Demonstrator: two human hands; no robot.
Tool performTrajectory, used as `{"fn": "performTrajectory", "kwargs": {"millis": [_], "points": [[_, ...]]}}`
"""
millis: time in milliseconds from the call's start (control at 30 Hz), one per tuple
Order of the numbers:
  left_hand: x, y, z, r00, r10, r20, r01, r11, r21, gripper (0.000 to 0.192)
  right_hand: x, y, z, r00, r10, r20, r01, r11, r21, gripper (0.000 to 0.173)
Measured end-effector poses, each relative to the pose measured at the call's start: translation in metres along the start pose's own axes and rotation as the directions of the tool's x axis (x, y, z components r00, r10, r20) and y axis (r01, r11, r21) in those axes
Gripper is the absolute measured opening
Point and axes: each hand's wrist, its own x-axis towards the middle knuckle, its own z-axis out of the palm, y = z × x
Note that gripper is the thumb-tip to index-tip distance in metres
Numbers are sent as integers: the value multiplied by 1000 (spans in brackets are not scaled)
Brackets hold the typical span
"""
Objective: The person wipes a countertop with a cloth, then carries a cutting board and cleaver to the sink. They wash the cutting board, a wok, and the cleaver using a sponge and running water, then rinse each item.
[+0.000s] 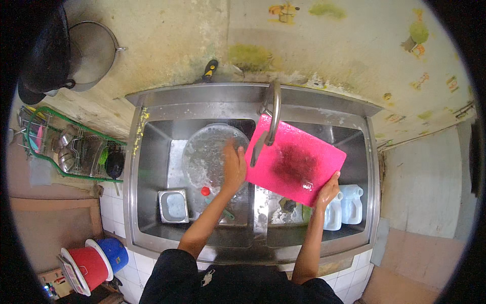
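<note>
My right hand (328, 192) grips the lower right corner of a wet pink cutting board (322, 152). The board is tilted under the curved faucet (276, 110), over the divider and right basin. A dark stain covers its middle, and a slot runs along its left edge. My left hand (233, 167) is beside that edge with blurred fingers and nothing visible in it; whether it touches the board I cannot tell. Behind it, a large round tub of water (201, 148) stands in the left basin, with a red cap (205, 191) by its near rim.
The left basin holds a steel container (173, 206) and a green-handled utensil (228, 214). Translucent jugs (353, 205) and a dark scrubber (287, 205) are in the right basin. A green-rimmed dish rack (79, 152) stands left; red (88, 268) and blue (114, 254) buckets sit below.
</note>
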Motion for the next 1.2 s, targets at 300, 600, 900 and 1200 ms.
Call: {"fn": "performTrajectory", "kwargs": {"millis": [300, 600, 900, 1200], "points": [[-27, 33, 24, 553, -160, 817, 823, 255, -507, 69, 37, -1, -31, 997, -11, -81, 5, 997, -74, 70], [-25, 68, 54, 346, -167, 923, 931, -65, -360, 53, 63, -5, -73, 934, -346, -85, 332, 759, 560, 33], [13, -18, 20, 632, 481, 608, 719, -71, -691, 17, 19, -26, -24, 672, -72, 737, 274, 949, -156, 61], [-20, 9, -8, 573, -45, 818, 783, 324, -531, 14, -58, -36, 191, 537, -348, 768, 728, 651, -215, 53]]}}
